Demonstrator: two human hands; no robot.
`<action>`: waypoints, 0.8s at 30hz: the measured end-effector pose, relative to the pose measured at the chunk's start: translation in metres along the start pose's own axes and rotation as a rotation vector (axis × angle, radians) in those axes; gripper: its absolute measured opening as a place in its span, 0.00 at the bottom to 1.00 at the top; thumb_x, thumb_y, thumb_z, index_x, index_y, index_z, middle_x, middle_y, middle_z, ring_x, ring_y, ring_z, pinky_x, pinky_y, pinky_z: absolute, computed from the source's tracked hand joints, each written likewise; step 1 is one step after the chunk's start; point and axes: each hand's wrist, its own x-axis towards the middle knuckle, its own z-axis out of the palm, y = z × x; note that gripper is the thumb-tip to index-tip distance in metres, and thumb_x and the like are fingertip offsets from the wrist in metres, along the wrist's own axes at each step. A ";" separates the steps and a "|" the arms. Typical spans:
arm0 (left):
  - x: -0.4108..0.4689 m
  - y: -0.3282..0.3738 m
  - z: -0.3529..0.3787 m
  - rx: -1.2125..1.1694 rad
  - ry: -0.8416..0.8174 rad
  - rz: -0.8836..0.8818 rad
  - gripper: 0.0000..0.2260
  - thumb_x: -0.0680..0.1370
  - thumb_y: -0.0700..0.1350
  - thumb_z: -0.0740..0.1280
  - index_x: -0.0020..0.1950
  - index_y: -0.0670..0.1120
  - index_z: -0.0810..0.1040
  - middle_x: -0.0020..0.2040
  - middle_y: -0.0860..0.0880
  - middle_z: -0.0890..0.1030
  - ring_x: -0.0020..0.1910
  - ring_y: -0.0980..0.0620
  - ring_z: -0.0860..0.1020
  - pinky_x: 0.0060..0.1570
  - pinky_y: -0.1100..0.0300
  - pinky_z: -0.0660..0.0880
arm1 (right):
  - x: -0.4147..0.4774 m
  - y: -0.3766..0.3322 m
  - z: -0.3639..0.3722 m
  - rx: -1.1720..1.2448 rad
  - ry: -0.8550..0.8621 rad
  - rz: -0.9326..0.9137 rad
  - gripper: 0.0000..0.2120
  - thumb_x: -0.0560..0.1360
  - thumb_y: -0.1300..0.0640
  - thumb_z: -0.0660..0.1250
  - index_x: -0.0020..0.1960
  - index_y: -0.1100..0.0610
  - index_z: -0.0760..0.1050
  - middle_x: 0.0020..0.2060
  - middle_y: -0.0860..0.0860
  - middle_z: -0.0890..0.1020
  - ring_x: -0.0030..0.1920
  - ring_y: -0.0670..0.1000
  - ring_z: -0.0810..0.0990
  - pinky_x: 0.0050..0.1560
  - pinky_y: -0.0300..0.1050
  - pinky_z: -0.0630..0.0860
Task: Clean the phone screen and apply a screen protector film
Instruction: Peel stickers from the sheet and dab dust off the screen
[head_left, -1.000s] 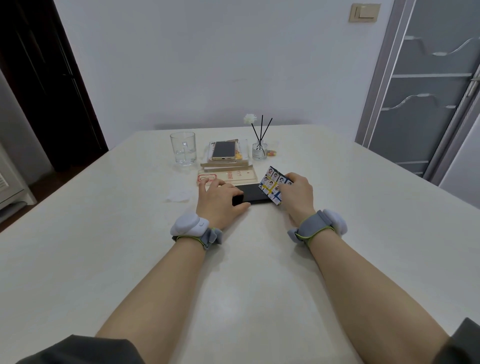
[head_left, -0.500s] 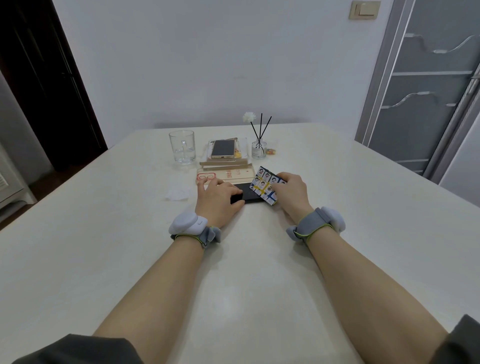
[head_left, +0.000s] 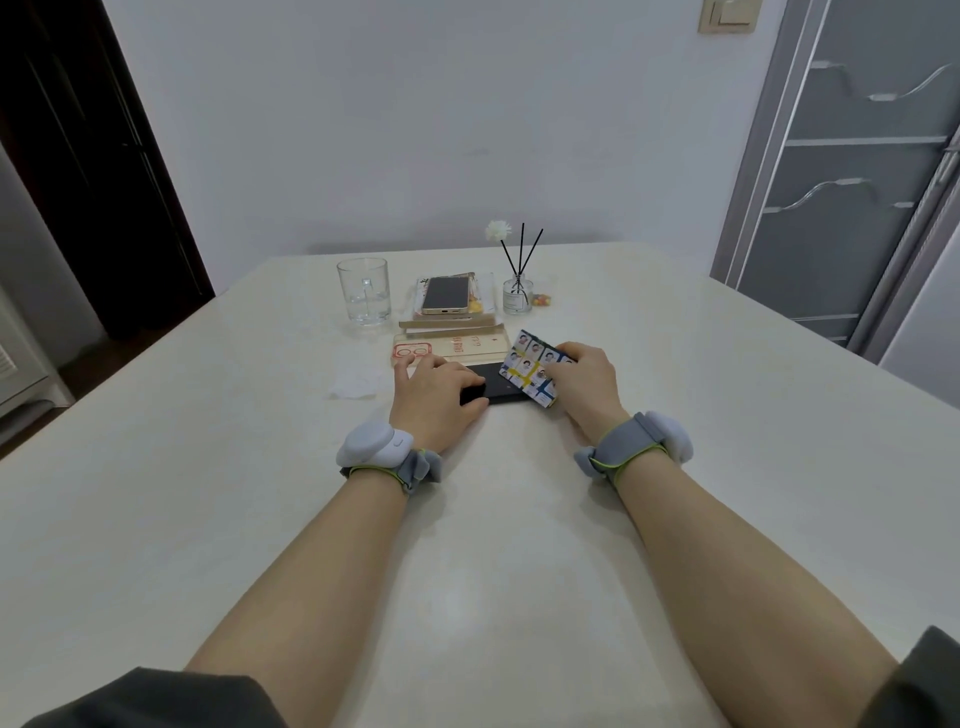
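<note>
Head view has us looking down at the dark phone (head_left: 500, 388), which lies flat across the bench (head_left: 467, 571) between our two hands, just in front of the opened box (head_left: 453, 347). Our left hand (head_left: 435, 396) clasps the phone's left end, fingers over the far edge and thumb along the near one, most likely to stop it from sliding under a sideways push. Our right hand (head_left: 583, 383) grasps a printed card (head_left: 529, 370) and holds it tilted, with its lower edge on the right part of the screen. We judge that the card serves as a scraper to press the film down and drive out bubbles, though we cannot make out the film itself on the glass. A crumpled white wipe (head_left: 357, 379) lies just left of our left hand, set aside within reach. A second, gold phone (head_left: 447, 295) rests on a stack farther back, well clear of the work.
</note>
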 end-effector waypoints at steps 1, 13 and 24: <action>0.000 -0.001 0.000 -0.002 -0.003 0.003 0.15 0.77 0.56 0.62 0.62 0.56 0.77 0.63 0.59 0.77 0.67 0.52 0.66 0.71 0.48 0.49 | 0.001 0.001 -0.002 0.000 0.031 0.010 0.11 0.74 0.65 0.60 0.51 0.58 0.78 0.45 0.56 0.81 0.43 0.56 0.80 0.41 0.47 0.77; 0.000 -0.001 0.000 -0.030 0.004 -0.007 0.15 0.77 0.56 0.63 0.62 0.56 0.77 0.63 0.58 0.77 0.67 0.52 0.66 0.70 0.49 0.48 | 0.001 0.001 -0.002 0.084 -0.033 0.019 0.09 0.74 0.66 0.61 0.49 0.55 0.76 0.44 0.55 0.80 0.40 0.54 0.80 0.37 0.43 0.77; 0.000 -0.001 -0.001 -0.037 0.007 -0.024 0.16 0.76 0.56 0.64 0.62 0.55 0.77 0.63 0.58 0.77 0.67 0.52 0.66 0.70 0.49 0.49 | 0.006 0.001 -0.007 0.163 -0.157 0.111 0.11 0.74 0.67 0.62 0.53 0.60 0.77 0.46 0.58 0.81 0.41 0.56 0.81 0.32 0.39 0.76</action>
